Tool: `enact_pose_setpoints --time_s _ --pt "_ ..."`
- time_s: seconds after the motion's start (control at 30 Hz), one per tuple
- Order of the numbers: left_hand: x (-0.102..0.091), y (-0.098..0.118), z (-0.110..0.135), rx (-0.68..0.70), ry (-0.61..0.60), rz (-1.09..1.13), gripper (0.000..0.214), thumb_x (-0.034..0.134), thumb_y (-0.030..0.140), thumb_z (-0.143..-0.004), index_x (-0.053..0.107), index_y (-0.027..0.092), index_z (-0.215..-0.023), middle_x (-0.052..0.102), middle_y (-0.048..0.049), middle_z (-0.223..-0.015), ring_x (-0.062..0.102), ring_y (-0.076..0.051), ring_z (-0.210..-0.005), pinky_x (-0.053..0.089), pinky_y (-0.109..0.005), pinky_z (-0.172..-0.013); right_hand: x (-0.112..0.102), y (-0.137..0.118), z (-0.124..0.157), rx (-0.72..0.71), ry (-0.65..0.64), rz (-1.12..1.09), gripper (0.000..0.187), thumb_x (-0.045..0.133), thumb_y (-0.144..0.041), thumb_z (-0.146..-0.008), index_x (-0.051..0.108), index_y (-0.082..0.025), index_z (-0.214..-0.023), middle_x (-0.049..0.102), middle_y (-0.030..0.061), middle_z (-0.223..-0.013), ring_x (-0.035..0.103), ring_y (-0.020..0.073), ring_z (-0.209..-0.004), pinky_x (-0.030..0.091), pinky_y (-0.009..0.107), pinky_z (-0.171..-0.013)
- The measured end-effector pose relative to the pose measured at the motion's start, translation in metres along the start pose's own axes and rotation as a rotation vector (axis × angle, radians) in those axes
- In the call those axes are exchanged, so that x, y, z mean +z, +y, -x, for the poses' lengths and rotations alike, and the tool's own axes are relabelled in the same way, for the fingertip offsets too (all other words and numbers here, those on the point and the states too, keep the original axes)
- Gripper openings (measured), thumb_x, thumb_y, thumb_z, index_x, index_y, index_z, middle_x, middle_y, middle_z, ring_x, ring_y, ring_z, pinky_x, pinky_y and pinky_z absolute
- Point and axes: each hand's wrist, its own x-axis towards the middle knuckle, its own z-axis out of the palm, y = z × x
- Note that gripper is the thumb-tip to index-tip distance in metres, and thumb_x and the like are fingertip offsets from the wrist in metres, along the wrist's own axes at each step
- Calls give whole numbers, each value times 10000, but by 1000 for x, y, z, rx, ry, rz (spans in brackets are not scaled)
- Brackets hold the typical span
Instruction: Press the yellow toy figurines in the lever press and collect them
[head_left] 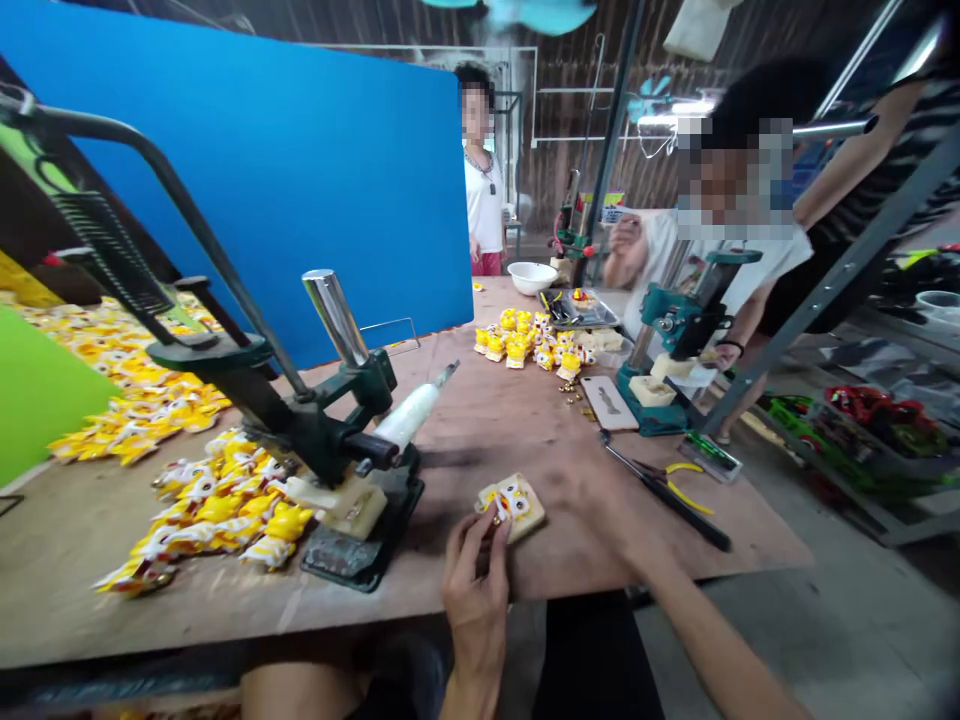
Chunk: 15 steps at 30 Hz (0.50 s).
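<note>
In front of me on the table lies a cream-coloured block [529, 510], with a yellow-and-white plastic animal figure piece [513, 497] seated face up on it. My left hand [477, 565] has its fingers and thumb closed at the near left edge of the figure piece. A tiny gold-coloured bit [496, 520] shows by those fingertips. To the right, my right hand [600, 500] is smeared by motion over the table, so its fingers cannot be made out. It is nearest to the block and a black-handled tool [675, 500].
A green hand press [352, 410] stands at left beside piled yellow-and-white figures [217, 500]. More figures [525, 340] lie farther back, near gold bells [571, 395] and a phone [609, 403]. Yellow-handled pliers [686, 480] lie right. Someone sits at another press [664, 340].
</note>
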Motion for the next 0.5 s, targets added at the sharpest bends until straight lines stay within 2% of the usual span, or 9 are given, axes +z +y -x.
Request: enact_pose_setpoints --time_s 0.07,0.13,0.2,0.23,0.3,0.33,0.4,0.43,0.5 --pt "0 6 -4 -47 -13 38 333 738 491 -1013 842 274 -1244 740 -105 -1241 764 -234 -1024 670 -370 -925 -37 -11 -35 -106 349 151 873 656 -536 -1060 220 -313 -1783 334 134 -1808 363 347 -1664 330 589 -1377" --pt "0 9 -8 -74 -32 62 335 728 492 -1020 838 270 -1246 745 -105 -1235 754 -239 -1057 665 -365 -919 -69 -33 -70 -253 530 260 983 660 -532 -1063 61 -290 -1803 208 138 -1852 234 374 -1717 278 629 -1384" --pt "0 8 -10 -75 -34 58 326 731 481 -1020 834 267 -1245 748 -104 -1233 740 -247 -1103 651 -384 -967 -89 -61 -100 -390 550 310 1017 651 -559 -1065 29 -239 -1803 218 155 -1843 190 394 -1727 264 630 -1385" --pt "1 8 -10 -71 -31 49 325 729 472 -1023 829 267 -1254 744 -105 -1237 734 -249 -1121 640 -398 -1000 -92 -73 -111 -430 556 305 964 584 -567 -1098 27 -217 -1801 239 162 -1832 212 381 -1723 274 612 -1385" --pt "6 6 -7 -70 2 31 336 715 462 -1033 815 262 -1284 727 -112 -1256 720 -255 -1150 616 -425 -1052 -84 -87 -121 -437 551 244 798 403 -549 -1160 52 -223 -1799 264 137 -1824 265 322 -1711 291 566 -1389" --pt "11 6 -4 -77 37 19 347 708 461 -1037 807 257 -1299 715 -119 -1274 714 -261 -1167 606 -435 -1067 -73 -86 -119 -420 472 214 744 368 -542 -1168 105 -244 -1797 273 113 -1827 283 299 -1705 291 550 -1395" --pt "21 7 1 -80 128 -20 361 696 457 -1041 792 247 -1318 695 -137 -1319 694 -282 -1222 584 -458 -1097 -39 -68 -102 -348 140 162 698 477 -575 -1135 337 -273 -1748 367 95 -1798 346 303 -1679 291 557 -1400" --pt "27 8 3 -70 172 -48 361 687 447 -1045 781 245 -1329 694 -146 -1345 680 -297 -1254 568 -477 -1114 -20 -53 -89 -279 -57 126 698 573 -600 -1092 459 -262 -1693 430 115 -1767 387 326 -1658 318 573 -1386" --pt "39 12 8 -27 230 -119 362 648 406 -1065 739 249 -1378 706 -161 -1400 659 -324 -1308 530 -527 -1146 17 -19 -56 -77 -232 -5 692 622 -624 -1057 584 -199 -1602 550 180 -1674 493 355 -1590 396 596 -1335"
